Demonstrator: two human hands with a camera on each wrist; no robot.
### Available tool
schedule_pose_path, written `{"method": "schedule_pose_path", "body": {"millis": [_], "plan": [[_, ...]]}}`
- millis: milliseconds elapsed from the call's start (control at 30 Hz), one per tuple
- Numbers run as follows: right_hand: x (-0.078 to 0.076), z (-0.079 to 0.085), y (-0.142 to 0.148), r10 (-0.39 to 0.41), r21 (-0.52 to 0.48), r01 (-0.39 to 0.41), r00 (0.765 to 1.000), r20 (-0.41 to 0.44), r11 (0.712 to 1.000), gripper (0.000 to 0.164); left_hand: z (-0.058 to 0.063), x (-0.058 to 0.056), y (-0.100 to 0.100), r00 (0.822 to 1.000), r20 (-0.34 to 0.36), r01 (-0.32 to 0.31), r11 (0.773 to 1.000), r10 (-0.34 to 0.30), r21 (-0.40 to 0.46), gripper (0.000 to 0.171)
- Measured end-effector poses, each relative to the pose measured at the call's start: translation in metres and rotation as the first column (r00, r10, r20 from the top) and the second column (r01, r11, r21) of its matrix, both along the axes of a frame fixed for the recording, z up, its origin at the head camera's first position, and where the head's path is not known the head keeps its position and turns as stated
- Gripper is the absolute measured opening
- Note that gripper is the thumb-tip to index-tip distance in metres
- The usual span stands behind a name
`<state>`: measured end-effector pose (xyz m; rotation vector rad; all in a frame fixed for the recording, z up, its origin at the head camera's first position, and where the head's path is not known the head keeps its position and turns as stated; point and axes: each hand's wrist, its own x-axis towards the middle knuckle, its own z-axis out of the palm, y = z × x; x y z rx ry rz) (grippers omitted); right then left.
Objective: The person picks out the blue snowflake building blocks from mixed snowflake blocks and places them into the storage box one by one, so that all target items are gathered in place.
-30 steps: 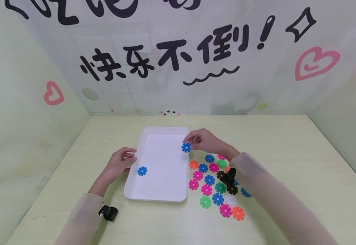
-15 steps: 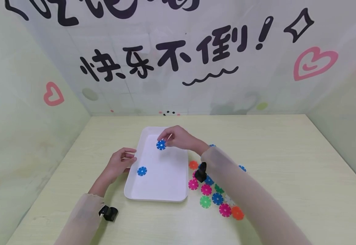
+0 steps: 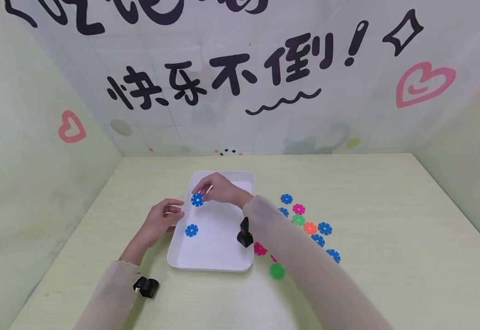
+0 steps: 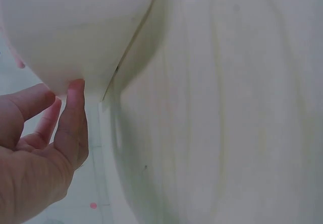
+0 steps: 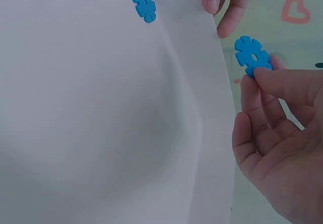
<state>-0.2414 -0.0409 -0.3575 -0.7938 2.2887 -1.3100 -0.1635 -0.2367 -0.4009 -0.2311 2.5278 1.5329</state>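
Observation:
My right hand [image 3: 218, 188] pinches a blue notched plastic disc [image 3: 197, 200] between thumb and fingers, above the far left part of a white tray [image 3: 223, 266]. In the right wrist view this disc [image 5: 252, 56] stands on edge at the fingertips and shows a hole in its middle. A second blue disc [image 3: 191, 230] lies inside the tray, close to its left wall. My left hand [image 3: 161, 220] holds the tray's left rim. The left wrist view shows its fingers [image 4: 75, 98] against the outer wall of the tray.
Right of the tray, loose notched discs lie scattered on the table, among them a pink disc [image 3: 299, 209], an orange disc [image 3: 310, 228] and a light green disc [image 3: 277, 271]. The right sleeve [image 3: 306, 256] covers part of them. A printed backdrop [image 3: 231, 128] stands behind the table.
My right hand has carried the blue disc leftward, from the tray's right edge across to its left side. The left hand and the tray have stayed in place.

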Motion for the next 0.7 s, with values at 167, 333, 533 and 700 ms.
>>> {"method": "schedule_pose_path", "body": {"millis": [167,333,533,700], "plan": [[0.001,-0.01,-0.01,-0.015,0.043,0.012,0.997,0.07,0.999,0.022,0.002,0.001,0.0,1.0,0.005,0.002,1.0,-0.002,0.003,0.039],[0.005,-0.019,-0.016,-0.013,0.094,0.003,0.994,0.104,0.996,0.021,0.002,0.001,0.0,1.0,0.01,0.003,1.0,-0.003,0.018,0.039],[0.009,-0.03,-0.018,-0.035,0.105,0.024,0.994,0.105,0.994,0.02,0.0,0.0,-0.003,1.0,-0.003,0.011,0.999,-0.011,0.032,0.04],[0.011,-0.038,-0.02,-0.073,0.093,0.063,0.99,0.118,0.994,0.018,-0.002,0.0,-0.004,1.0,-0.012,0.015,0.999,-0.015,0.045,0.04]]}}
